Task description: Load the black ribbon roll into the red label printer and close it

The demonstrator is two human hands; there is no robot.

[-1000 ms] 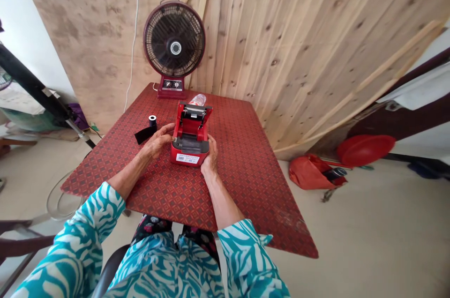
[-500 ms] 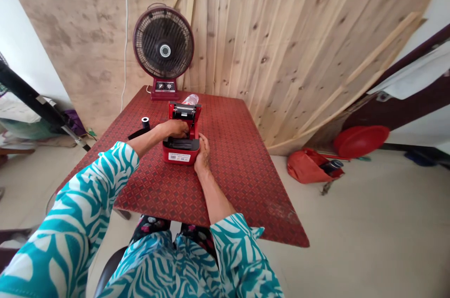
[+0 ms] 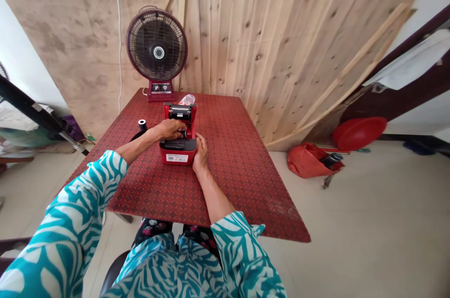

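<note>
A red and black label printer (image 3: 177, 157) stands on the table with its lid raised and a white sticker on its near face. My left hand (image 3: 170, 129) reaches into the open body from the left. Its fingers are curled over a small black roll (image 3: 183, 134), mostly covered by the hand. Along the printer's right side, my right hand (image 3: 200, 153) is wrapped against the casing. Left of the printer stands a black ribbon roll (image 3: 142, 125) with a white core, and dark ribbon lies beside it, partly behind my left forearm.
At the back of the red patterned table (image 3: 242, 171) are a maroon fan (image 3: 158, 52) and a clear plastic bottle (image 3: 187, 100) lying behind the printer. A wooden panel (image 3: 263, 45) leans on the wall. On the floor at right sit an orange bag (image 3: 304, 162) and a red basin (image 3: 360, 132).
My left hand has shifted slightly toward me inside the printer, and a black roll now shows under its fingers. My right hand stays on the printer's side. The whole view has shifted slightly.
</note>
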